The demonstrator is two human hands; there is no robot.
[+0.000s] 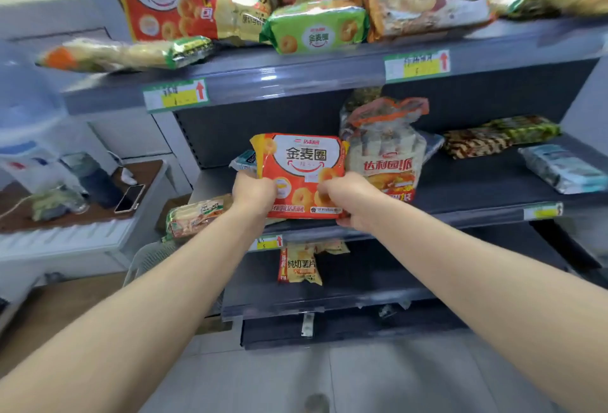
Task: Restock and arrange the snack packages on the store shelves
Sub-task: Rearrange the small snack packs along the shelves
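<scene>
A red and orange snack bag with ring biscuits printed on it [301, 162] stands upright at the front of the middle shelf [460, 195]. My left hand [253, 193] grips its lower left edge and my right hand [348, 197] grips its lower right edge. Right beside it on the right stands an orange and clear pie bag [386, 149]. A flat package [194, 215] lies at the shelf's left end, by my left wrist.
The top shelf [296, 73] holds several bags, among them a matching red ring-biscuit bag [164, 1] and a green one [316, 27]. Dark and pale blue packs [562, 169] lie at the middle shelf's right. A yellow chip bag [299, 264] sits on the lower shelf. A side table with a phone [130, 198] stands left.
</scene>
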